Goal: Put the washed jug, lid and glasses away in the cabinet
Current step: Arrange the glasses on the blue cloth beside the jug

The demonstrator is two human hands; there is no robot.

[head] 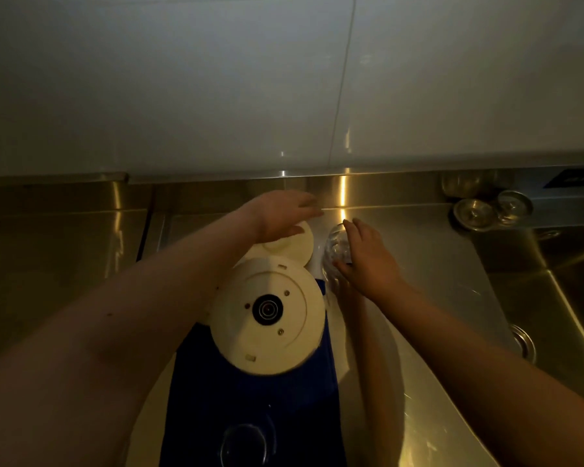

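A cream jug (267, 315) stands upside down on a dark blue cloth (250, 399), its round base with a black socket facing me. Behind it lies the cream lid (294, 246). My left hand (280, 214) hovers over the lid with fingers straight, and I cannot tell whether it touches. To the right a clear glass (338, 246) stands on the steel counter. My right hand (368, 257) has its fingers curled round that glass from the right. Another clear glass (246, 443) sits upside down on the cloth at the near edge.
The steel counter (435, 264) runs to a sink (553, 298) on the right with a drain (523, 342). Two metal strainers (476, 214) and glassware (459, 185) sit at the back right. A white tiled wall (216, 79) rises behind.
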